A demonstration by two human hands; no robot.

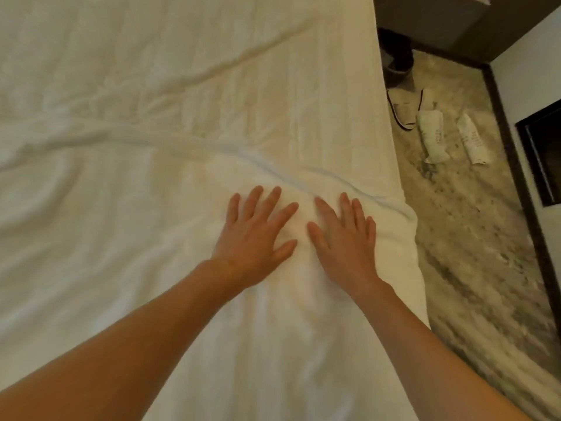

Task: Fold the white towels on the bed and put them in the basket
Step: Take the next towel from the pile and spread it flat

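Both hands lie flat, fingers spread, left hand and right hand pressing the white towel at the right edge of the bed. The towel could slide onto the floor if pushed sideways. No basket in view.

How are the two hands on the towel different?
The left hand spreads its fingers wide; the right hand keeps them closer together. The right hand lies nearer the edge of the bed, the left hand further in. Both lie flat, palms down, on the towel.
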